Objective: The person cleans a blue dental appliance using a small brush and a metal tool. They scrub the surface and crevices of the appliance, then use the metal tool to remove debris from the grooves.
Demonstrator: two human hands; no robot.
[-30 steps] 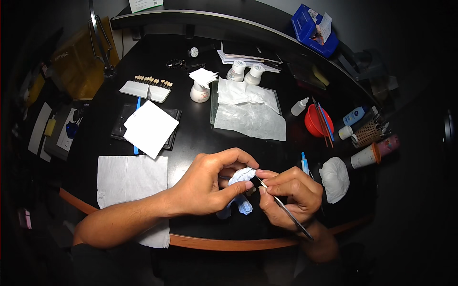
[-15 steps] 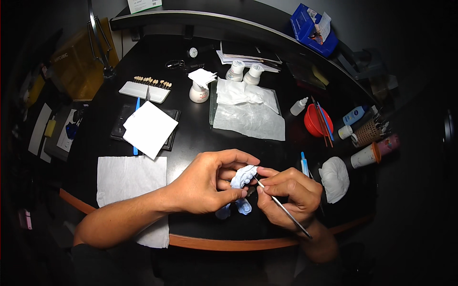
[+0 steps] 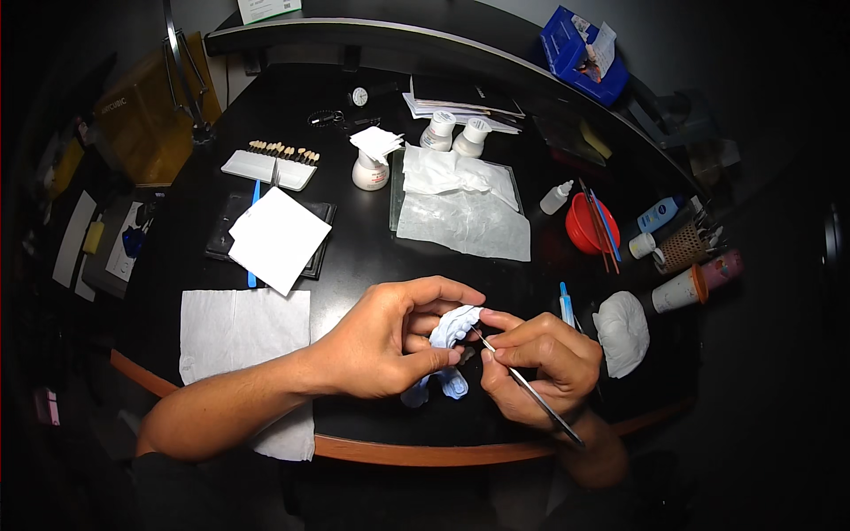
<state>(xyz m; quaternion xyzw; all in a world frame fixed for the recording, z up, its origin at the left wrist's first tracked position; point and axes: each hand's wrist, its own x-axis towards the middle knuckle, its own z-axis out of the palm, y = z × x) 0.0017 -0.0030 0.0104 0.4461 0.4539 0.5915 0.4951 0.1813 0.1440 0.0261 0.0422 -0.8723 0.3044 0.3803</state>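
Note:
Between the thumb and fingers of my left hand [image 3: 387, 341] is a pale blue dental model [image 3: 452, 327], tooth shapes facing right. My right hand [image 3: 544, 367] pinches a slim metal dental carving tool [image 3: 535, 396] like a pen. The tool's fine tip is at the model's right side; whether it touches cannot be made out. My right fingertips come close to the model's edge. Below my left hand, more pale blue dental pieces [image 3: 453, 384] lie on the black desk, partly hidden by the hand.
A white paper towel [image 3: 239, 327] lies under my left forearm. White square sheets [image 3: 279, 239] rest on a black case. Farther back are a tooth shade guide [image 3: 270, 168], jars [image 3: 438, 131] and a tissue-covered slab [image 3: 460, 221]. A red bowl [image 3: 584, 228] and wadded white cloth [image 3: 622, 334] stand right.
My right hand and the tool have shifted very slightly right and down. The model stays in my left hand, almost unmoved.

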